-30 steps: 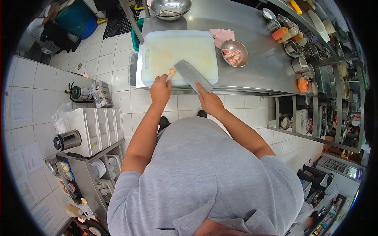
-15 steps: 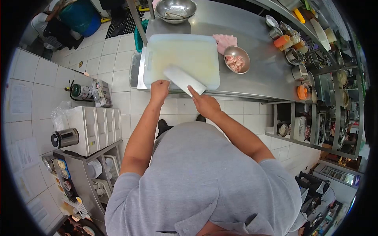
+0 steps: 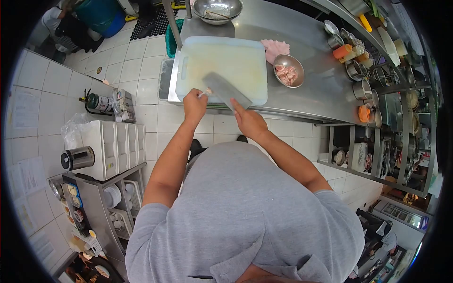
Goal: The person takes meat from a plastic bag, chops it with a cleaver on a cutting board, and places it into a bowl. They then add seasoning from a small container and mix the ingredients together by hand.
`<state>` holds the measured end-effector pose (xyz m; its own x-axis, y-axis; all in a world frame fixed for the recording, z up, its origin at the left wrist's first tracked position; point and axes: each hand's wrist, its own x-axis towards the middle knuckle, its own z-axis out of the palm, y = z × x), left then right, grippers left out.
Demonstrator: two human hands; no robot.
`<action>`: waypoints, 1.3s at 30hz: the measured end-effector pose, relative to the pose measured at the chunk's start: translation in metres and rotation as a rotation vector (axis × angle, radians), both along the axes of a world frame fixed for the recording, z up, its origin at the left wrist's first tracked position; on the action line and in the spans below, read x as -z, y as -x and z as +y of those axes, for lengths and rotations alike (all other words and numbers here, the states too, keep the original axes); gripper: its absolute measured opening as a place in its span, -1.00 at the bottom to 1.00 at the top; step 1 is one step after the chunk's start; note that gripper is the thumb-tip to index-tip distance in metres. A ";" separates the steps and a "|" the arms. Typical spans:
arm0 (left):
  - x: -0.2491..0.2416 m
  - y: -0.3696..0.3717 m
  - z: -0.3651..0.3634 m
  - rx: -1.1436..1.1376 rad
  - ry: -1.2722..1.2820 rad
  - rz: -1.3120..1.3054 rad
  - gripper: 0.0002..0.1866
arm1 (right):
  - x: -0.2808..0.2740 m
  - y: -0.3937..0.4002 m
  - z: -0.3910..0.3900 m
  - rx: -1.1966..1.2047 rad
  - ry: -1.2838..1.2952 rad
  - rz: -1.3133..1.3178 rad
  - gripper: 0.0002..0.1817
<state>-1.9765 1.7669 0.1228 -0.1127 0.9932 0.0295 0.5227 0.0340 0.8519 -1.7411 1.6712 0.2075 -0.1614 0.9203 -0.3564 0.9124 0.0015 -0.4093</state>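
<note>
A broad cleaver is in my right hand, its blade slanting up and left over the white cutting board. My left hand is closed at the board's front left edge, pinching a small pale piece of meat beside the blade's far end. Right of the board stands a metal bowl holding pink meat pieces. A pink cloth lies behind that bowl, near the board's back right corner.
Stacked metal bowls stand behind the board. Sauce bottles and small pots line the counter's right side. A white drawer unit is at left. Another person is at the upper left.
The cleaver's blade has turned and looks darker. A pale piece now shows at my left fingertips. The whole view has shifted slightly.
</note>
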 end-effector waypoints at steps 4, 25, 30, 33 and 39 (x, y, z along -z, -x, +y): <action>0.000 -0.003 0.000 -0.004 0.004 -0.019 -0.75 | 0.010 0.000 -0.009 0.038 -0.244 0.084 -0.31; 0.002 -0.004 -0.005 -0.031 0.005 -0.043 -0.73 | 0.015 0.001 -0.006 0.011 -0.109 0.078 -0.29; 0.005 -0.001 -0.004 -0.014 -0.021 -0.038 -0.75 | 0.012 -0.002 0.006 0.009 0.030 0.018 -0.31; -0.001 -0.004 -0.002 -0.019 -0.052 -0.044 -0.78 | -0.011 0.005 0.003 0.074 -0.020 0.080 -0.32; 0.001 -0.004 -0.001 -0.033 -0.045 -0.025 -0.77 | 0.019 -0.004 0.009 -0.019 0.049 0.022 -0.35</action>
<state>-1.9720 1.7662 0.1217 -0.1469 0.9866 0.0705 0.5007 0.0127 0.8655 -1.7374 1.6798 0.1881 -0.1871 0.8984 -0.3974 0.9032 -0.0018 -0.4293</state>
